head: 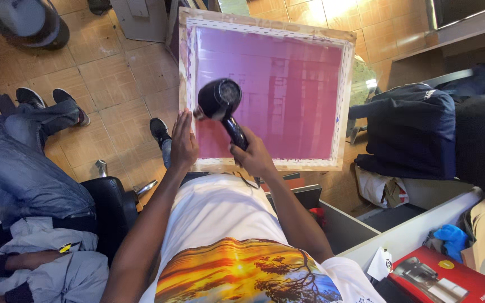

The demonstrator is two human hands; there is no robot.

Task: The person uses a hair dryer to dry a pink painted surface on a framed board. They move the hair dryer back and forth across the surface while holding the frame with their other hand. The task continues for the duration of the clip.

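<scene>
A wooden-framed printing screen (pixel 268 31) with a pink-purple mesh stands tilted in front of me. My left hand (pixel 183 143) is pressed flat against its left frame edge, holding it steady. My right hand (pixel 254 157) grips the handle of a black hair dryer (pixel 220 100), whose round body is aimed at the left part of the mesh, close to it. The dryer's cord runs down near my white shirt.
A seated person in jeans and dark shoes (pixel 29 163) is at the left on a black chair (pixel 110 207). A dark backpack (pixel 411 132) lies at the right. A red box (pixel 439 278) and blue cloth (pixel 450 238) sit at lower right. Tiled floor below.
</scene>
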